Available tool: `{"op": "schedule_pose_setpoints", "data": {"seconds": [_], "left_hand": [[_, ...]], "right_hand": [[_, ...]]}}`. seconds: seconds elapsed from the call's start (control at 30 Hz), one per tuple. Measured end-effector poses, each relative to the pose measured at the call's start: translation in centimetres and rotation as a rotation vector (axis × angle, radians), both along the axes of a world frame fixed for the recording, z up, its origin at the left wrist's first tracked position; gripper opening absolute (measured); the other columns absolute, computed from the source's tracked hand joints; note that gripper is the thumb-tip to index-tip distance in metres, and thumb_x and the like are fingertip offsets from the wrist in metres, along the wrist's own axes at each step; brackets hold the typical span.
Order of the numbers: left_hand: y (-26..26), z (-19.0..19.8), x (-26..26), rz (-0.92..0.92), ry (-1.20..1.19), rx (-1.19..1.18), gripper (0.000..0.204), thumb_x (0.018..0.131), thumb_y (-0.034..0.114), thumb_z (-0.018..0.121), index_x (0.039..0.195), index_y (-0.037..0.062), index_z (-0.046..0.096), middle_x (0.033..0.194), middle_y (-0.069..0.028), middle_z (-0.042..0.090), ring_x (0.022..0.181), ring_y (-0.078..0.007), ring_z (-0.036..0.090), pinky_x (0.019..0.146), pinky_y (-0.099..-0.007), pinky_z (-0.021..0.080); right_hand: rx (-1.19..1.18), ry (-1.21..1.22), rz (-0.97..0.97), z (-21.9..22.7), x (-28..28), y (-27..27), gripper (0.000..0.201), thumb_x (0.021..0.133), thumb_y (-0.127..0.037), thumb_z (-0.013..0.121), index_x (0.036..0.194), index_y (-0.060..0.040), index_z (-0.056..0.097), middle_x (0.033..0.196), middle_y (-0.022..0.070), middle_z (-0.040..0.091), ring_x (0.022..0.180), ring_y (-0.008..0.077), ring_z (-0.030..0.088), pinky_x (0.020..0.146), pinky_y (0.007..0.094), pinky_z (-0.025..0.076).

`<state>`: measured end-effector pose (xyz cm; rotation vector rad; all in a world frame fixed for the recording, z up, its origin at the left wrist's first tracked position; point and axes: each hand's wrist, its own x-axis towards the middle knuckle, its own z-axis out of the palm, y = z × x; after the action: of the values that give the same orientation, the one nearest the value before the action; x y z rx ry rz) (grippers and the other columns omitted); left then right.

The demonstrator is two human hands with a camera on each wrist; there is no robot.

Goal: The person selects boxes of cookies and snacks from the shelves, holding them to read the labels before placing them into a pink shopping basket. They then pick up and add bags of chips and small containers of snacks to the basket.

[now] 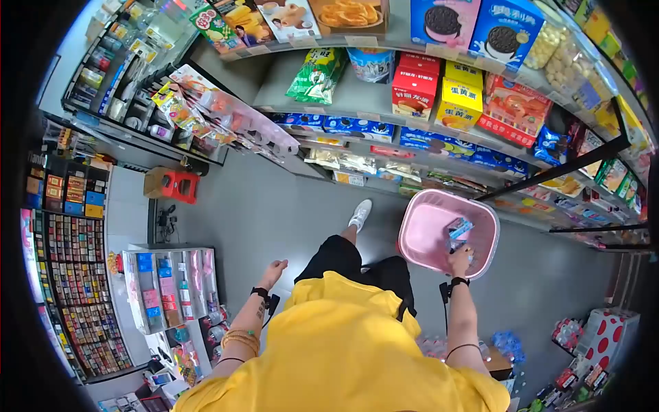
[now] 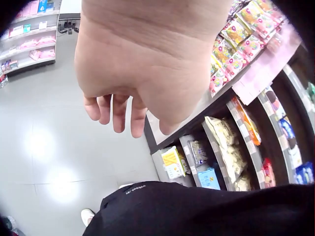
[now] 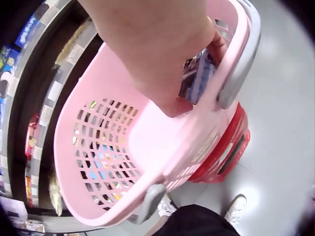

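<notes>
My right hand (image 1: 460, 261) reaches down inside a pink plastic basket (image 3: 93, 191) with grey handles. Its fingers grip a small blue-and-purple box (image 3: 197, 76) close to the basket's wall; the wrist hides part of it in the right wrist view. Seen from the head, a light-blue package (image 1: 459, 227) shows just beyond the fingers. Out to the left of the body, my left hand (image 1: 273, 273) hangs loosely curled and holds nothing. From the left wrist, the same hand (image 2: 142, 73) appears over the floor with its fingers pointing down.
A red stool (image 3: 226, 152) stands under the basket. Store shelves (image 1: 439, 117) with snack boxes and bags curve across the front and right. A red-and-brown item (image 1: 180, 185) sits on the floor ahead left, and a white display rack (image 1: 171, 288) stands on the left.
</notes>
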<state>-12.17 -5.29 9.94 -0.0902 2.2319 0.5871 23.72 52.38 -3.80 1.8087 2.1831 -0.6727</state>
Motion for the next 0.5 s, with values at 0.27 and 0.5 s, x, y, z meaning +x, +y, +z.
{"op": "schedule_pose_setpoints", "data": {"seconds": [0.27, 0.5], "left_hand": [[5.8, -1.0, -1.4, -0.107, -0.016, 0.141, 0.056, 0.094, 0.047, 0.061, 0.125, 0.0003, 0.063, 0.121, -0.0176, 0.067, 0.116, -0.0263, 0.061, 0.1, -0.0373, 0.046], [12.1, 3.7, -0.9, -0.301, -0.013, 0.304, 0.047, 0.096, 0.042, 0.062, 0.123, 0.003, 0.063, 0.12, -0.0104, 0.068, 0.116, -0.0201, 0.06, 0.102, -0.0354, 0.045]], "right_hand": [[-0.783, 0.804, -0.466, 6.4, -1.2, -3.1, 0.085, 0.075, -0.008, 0.066, 0.149, -0.0175, 0.026, 0.114, 0.0141, 0.055, 0.09, 0.0231, 0.063, 0.068, 0.0378, 0.055], [-1.121, 1.317, -0.158, 15.2, -3.9, -10.7, 0.096, 0.062, 0.008, 0.06, 0.151, -0.0184, 0.033, 0.144, 0.0075, 0.038, 0.116, 0.024, 0.057, 0.087, 0.0315, 0.053]]}}
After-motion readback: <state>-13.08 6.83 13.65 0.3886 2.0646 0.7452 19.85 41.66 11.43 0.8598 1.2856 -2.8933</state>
